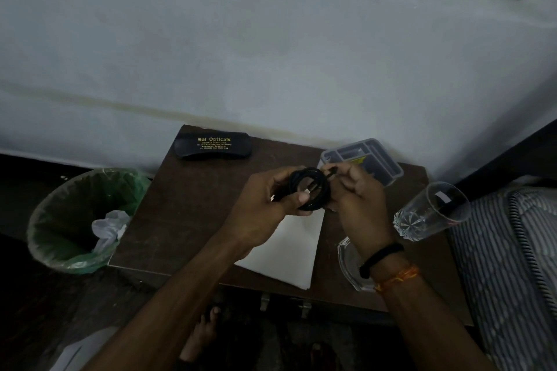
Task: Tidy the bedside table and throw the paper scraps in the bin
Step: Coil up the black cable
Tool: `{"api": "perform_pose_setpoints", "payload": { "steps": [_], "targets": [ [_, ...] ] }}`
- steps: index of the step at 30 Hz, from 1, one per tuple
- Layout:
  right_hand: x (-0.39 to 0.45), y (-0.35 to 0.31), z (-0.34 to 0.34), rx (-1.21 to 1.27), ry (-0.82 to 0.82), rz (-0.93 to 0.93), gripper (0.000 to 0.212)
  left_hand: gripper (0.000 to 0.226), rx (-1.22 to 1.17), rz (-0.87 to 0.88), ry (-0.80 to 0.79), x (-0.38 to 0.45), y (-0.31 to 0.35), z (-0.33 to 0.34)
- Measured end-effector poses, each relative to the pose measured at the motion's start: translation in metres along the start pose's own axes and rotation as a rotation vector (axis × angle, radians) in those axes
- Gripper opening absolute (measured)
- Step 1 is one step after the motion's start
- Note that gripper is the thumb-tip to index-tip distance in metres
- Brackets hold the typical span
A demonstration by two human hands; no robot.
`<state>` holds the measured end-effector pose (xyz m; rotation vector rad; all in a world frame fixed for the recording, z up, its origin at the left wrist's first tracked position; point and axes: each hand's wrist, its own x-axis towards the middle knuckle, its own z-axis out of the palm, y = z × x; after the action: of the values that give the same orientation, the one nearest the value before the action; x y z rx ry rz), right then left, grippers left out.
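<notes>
Bin [60, 220]: lower left of the frame, just beside the table's left edge; green liner, with crumpled pale scraps [110, 230] inside.
Bedside table [187, 205]: dark wood, centre of the frame; its left part is bare.
Glasses case [212, 146]: black, at the table's far edge near the wall.
Left hand [265, 208]: grasping a coiled black cable [310, 191] above the table.
White paper [286, 250]: flat on the table, partly hidden under the hands.
Right hand [358, 205]: pinching the cable's end; wrist with bands.
Grey tray [379, 159]: behind the right hand, partly covered.
Glass dish [346, 262]: mostly hidden by the right wrist.
Tumbler [431, 211]: clear, near the table's right edge.
Striped bedding [512, 265]: right, cut off by the frame.
</notes>
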<state>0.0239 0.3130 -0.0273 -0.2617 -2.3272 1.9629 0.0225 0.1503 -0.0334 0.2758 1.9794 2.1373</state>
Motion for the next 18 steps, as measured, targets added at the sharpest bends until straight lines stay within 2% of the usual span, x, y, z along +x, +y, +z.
{"api": "perform_pose_setpoints", "payload": {
  "steps": [5,11,14,16,18],
  "targets": [
    [-0.001,-0.004,-0.005,0.237,-0.113,0.172,0.023,0.039,0.082,0.004,0.02,0.002,-0.005,-0.002],
    [0.0,-0.014,-0.012,0.426,-0.249,0.202,0.027,0.054,-0.098,0.058,0.055,0.001,0.0,-0.002],
    [-0.003,-0.018,-0.007,0.346,-0.251,0.102,0.032,0.054,-0.118,0.088,0.047,0.001,0.001,0.0],
    [-0.006,-0.016,-0.002,0.269,-0.228,0.041,0.027,0.054,-0.104,0.1,0.046,0.001,0.0,0.001],
    [-0.007,-0.015,0.001,0.223,-0.217,0.056,0.028,0.054,-0.089,0.109,0.058,0.001,-0.001,0.0]
  ]
}}
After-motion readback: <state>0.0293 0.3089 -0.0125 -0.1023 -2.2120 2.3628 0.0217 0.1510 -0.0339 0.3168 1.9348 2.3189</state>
